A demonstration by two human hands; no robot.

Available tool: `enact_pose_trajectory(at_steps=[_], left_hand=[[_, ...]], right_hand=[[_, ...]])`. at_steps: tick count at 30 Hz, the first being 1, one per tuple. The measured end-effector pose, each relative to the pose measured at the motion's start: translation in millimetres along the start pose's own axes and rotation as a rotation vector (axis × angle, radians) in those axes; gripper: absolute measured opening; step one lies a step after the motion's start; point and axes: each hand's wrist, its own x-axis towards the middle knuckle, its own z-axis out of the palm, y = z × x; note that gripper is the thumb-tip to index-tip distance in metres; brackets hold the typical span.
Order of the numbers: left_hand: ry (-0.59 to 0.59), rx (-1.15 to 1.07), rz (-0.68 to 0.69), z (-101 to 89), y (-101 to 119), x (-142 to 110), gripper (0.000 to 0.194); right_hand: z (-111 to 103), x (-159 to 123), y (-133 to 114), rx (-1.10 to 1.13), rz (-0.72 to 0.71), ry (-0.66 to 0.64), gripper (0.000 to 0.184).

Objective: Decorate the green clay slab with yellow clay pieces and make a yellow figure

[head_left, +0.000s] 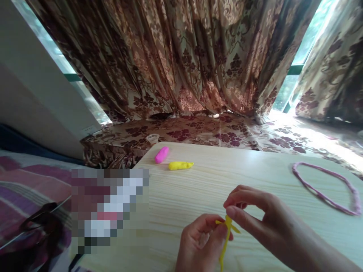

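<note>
The left hand (pixel 198 241) pinches a thin yellow clay-like stem (pixel 228 223) with side strips above the pale wood-grain table (pixel 255 170). The right hand (pixel 261 213) curls at the stem's top, its grip unclear; beyond lie a tapered yellow clay-like roll (pixel 178 166) and a stubby pink roll (pixel 162 155).

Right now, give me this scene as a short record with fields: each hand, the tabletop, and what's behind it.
Left hand: pinching a thin, branching yellow piece
Right hand: fingertips at the piece's top; contact unclear
Table, far left: pink lump near a yellow lump
Table, right: pale pink loop
Behind: patterned curtain
</note>
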Motion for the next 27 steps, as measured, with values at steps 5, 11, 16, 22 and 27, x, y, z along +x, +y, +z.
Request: enact_pose_trajectory(at_steps=[5,11,16,22,27], left_hand=[[-0.046,-0.053,-0.004,-5.2,-9,5,0.026],[-0.070,-0.108,-0.041,-7.8,-11,1,0.024],[-0.055,-0.115,0.008,-6.4,-8,-8,0.021],[-0.082,-0.105,0.034,-8.1,-5,-14,0.019],[-0.098,-0.123,0.018,-9.7,-7,-15,0.018]], right_hand=[[-1,2,1,0.030,0.039,-0.064,0.016],[5,0,1,0.008,0.035,-0.048,0.017],[7,-6,-2,-0.001,0.019,-0.050,0.017],[8,-8,-6,-0.019,0.002,-0.055,0.015],[10,-11,-7,0.033,0.002,-0.083,0.019]])
